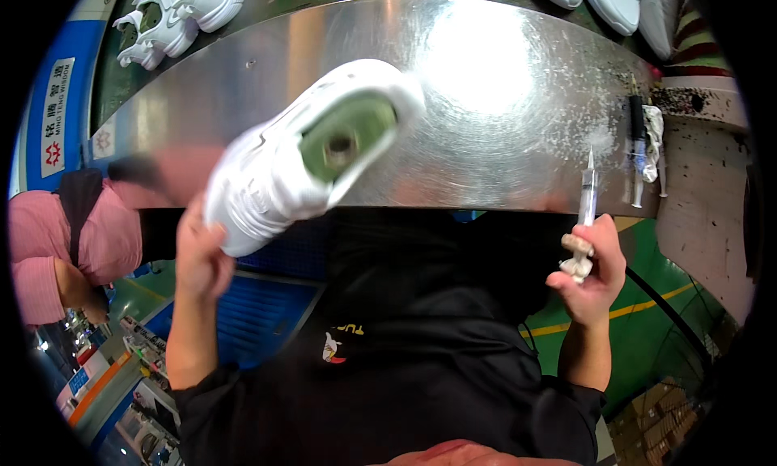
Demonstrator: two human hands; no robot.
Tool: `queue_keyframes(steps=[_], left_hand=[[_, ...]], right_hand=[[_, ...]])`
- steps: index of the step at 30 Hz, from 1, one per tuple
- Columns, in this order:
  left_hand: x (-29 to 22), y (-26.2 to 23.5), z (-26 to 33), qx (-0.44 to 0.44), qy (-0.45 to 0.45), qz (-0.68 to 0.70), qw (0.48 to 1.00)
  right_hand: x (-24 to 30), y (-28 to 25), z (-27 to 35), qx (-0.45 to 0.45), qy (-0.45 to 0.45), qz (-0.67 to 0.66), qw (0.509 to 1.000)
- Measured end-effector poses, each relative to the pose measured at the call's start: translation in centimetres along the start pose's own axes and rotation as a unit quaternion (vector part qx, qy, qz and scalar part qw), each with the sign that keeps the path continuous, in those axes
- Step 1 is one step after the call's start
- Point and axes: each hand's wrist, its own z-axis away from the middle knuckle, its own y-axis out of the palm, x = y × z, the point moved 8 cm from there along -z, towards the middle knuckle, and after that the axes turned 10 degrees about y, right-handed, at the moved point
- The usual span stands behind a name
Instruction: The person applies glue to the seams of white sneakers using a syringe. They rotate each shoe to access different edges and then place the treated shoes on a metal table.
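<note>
My left hand point(202, 254) is closed round the toe of a white sneaker point(267, 171), which it holds up above the near edge of a shiny metal worktop point(324, 37). The shoe's opening faces up and shows a green inside with a dark round spot; its heel points to the far right. In my right hand point(597, 276) is a clear syringe point(588, 192), gripped at its plunger end with the needle pointing away from me. White wrapping covers the plunger end. The syringe is apart from the shoe.
More syringes, a black pen-like tool point(637, 122) and a crumpled white wad point(651, 142) lie at the worktop's right. White sneakers point(174, 17) stand at the far left, others point(611, 5) at the far right. A person in pink point(109, 231) is at the left.
</note>
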Motion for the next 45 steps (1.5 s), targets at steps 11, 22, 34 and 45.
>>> queue_keyframes(steps=[11,22,34,45], left_hand=[[0.4,-0.7,-12.7,-0.042,0.060,0.239,0.968],[-0.6,0.1,-12.4,-0.024,0.105,0.216,0.971],[0.0,0.1,-12.5,0.065,0.070,0.348,0.933],[-0.6,0.8,-12.6,0.087,0.094,0.336,0.933]], right_hand=[[-2.3,0.9,0.4,-0.025,0.120,-0.264,0.957],[5.3,8.9,-7.3,0.203,0.081,-0.630,0.745],[5.3,11.6,-8.5,0.233,0.085,-0.626,0.740],[5.0,11.8,-8.5,0.225,0.085,-0.596,0.766]])
